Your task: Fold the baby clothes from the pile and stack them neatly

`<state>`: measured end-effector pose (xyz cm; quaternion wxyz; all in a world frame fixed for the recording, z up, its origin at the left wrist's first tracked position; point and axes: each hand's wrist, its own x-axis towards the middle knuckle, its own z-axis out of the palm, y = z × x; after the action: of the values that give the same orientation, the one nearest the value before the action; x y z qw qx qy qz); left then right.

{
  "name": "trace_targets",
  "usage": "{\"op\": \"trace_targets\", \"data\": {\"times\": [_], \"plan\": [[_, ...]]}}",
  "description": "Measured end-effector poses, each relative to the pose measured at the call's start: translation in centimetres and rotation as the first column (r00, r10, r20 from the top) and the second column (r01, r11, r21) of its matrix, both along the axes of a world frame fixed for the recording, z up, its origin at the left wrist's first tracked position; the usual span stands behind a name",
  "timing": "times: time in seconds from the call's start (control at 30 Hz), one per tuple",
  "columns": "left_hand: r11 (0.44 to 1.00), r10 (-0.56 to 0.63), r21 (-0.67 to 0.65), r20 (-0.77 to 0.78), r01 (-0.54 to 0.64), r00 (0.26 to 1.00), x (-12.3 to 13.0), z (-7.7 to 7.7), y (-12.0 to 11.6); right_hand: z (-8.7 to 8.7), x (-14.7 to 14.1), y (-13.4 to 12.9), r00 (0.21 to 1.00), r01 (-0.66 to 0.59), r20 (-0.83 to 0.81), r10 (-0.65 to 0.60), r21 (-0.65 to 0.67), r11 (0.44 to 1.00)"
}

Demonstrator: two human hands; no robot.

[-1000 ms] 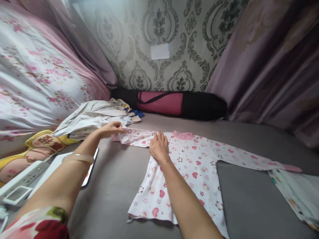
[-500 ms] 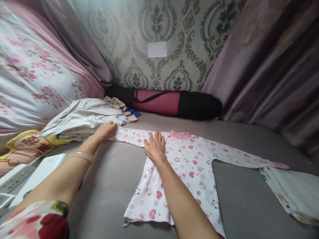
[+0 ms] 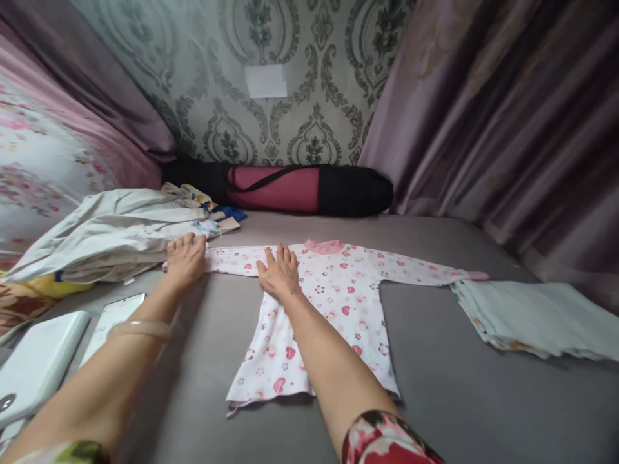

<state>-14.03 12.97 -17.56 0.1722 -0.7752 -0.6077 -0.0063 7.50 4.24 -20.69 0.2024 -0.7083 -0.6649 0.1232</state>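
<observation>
A child's white long-sleeved shirt (image 3: 333,303) with pink hearts and flowers lies spread flat on the grey sheet, its pink collar (image 3: 324,247) at the far side. Both sleeves stretch out sideways. My left hand (image 3: 187,259) rests palm down over the left sleeve's end, fingers pointing away and laid out; a bit of pink cuff peeks out beside it. Flat on the shirt near the left shoulder is my right hand (image 3: 280,270), its fingers spread. The pink cuff (image 3: 478,275) of the other sleeve lies by a folded pale cloth (image 3: 541,316).
Crumpled pale clothes (image 3: 116,225) lie on the left, beside a yellow printed item (image 3: 53,287). A phone (image 3: 113,319) and a white box-like device (image 3: 41,361) sit at near left. Against the patterned wall rests a long black and maroon bag (image 3: 275,189).
The view has shifted, so things sit further left. My left hand has gone from a bent grip at the sleeve's end to lying flatter on it. My right hand stays on the shirt.
</observation>
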Motion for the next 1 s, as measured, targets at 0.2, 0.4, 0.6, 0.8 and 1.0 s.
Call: {"op": "trace_targets", "data": {"times": [0.2,0.4,0.6,0.8,1.0], "plan": [[0.977,-0.109,-0.157,0.203,0.142,0.973,5.9,0.4,-7.8,2.7,2.8,0.2,0.956,-0.19,-0.262,0.131,-0.216,0.958],[0.906,-0.323,-0.171,0.311,0.386,0.894,6.7,1.3,-13.3,6.3,10.9,-6.9,0.835,-0.402,-0.475,0.277,-0.182,0.897],[0.661,-0.62,-0.137,0.454,0.738,0.64,10.9,2.5,-19.6,6.8,19.9,-15.3,0.783,-0.124,-0.619,-0.059,-0.248,0.961],[0.241,-0.843,-0.227,0.434,0.944,0.319,19.5,3.3,-27.9,3.8,25.4,-17.5,0.825,0.156,-0.52,-0.221,-0.167,0.974],[0.22,-0.948,-0.254,0.173,0.942,0.268,22.7,3.1,-30.0,1.3,26.8,-17.2,0.994,0.113,-0.009,-0.112,0.106,0.988]]}}
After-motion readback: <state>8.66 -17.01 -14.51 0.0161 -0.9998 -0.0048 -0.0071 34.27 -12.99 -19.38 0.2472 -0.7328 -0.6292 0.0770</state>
